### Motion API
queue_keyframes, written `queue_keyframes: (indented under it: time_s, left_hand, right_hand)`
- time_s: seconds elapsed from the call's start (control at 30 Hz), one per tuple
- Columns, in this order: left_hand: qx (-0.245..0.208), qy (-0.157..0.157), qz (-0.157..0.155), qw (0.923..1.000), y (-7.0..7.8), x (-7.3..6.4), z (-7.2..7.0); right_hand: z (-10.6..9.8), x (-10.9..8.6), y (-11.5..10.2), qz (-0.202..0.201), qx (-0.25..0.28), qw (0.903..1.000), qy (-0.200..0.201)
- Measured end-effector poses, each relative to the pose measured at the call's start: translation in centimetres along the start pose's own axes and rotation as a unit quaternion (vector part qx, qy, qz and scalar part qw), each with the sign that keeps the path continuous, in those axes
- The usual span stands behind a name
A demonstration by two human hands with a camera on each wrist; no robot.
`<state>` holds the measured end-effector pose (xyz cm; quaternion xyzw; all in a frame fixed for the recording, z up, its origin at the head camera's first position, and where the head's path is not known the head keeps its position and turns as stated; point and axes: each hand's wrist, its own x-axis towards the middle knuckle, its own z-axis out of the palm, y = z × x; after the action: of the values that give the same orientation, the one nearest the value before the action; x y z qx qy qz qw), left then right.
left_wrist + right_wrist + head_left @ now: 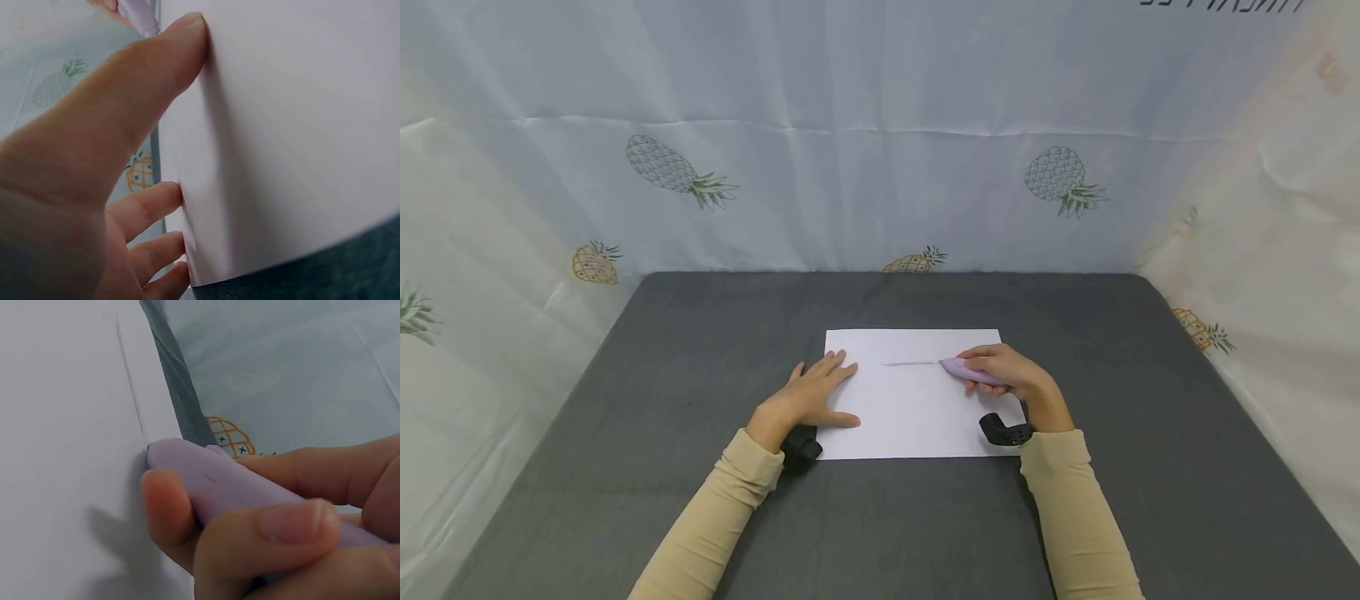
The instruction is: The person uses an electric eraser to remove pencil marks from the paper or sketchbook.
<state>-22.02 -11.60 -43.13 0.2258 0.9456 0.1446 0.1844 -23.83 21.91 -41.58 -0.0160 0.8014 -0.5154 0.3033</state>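
Note:
A white sheet of paper [917,417] lies on the dark table. On its left edge rests my left hand [808,396], fingers spread and thumb stretched over the paper; the left wrist view shows that thumb [150,69] close up. My right hand [1011,375] grips a thick lilac pen-shaped tool [212,478], its exact kind not clear. The tool's tapered tip points left, at the paper surface. A thin grey line [910,363] runs across the upper part of the sheet and ends at the tip. Curled fingers [269,534] hide the rear of the tool.
A dark grey table [700,333] extends around the sheet. Behind it hangs a pale curtain [850,192] with pineapple prints. Black wrist devices sit by both wrists, the right one [1000,429] over the paper's lower right.

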Motion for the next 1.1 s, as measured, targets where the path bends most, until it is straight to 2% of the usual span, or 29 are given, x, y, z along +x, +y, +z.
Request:
queue_keyframes:
  time_s: [0.53,1.1]
  left_hand:
    - [-0.002,0.001,0.0,1.0,0.08,-0.14,-0.14]
    - [-0.004,0.001,0.0,1.0,-0.05,-0.11,-0.16]
  right_hand:
    - [-0.49,-0.4,0.06,0.006,-0.002,1.0,0.006]
    - [0.22,0.27,-0.2,0.001,-0.01,0.9999,0.003]
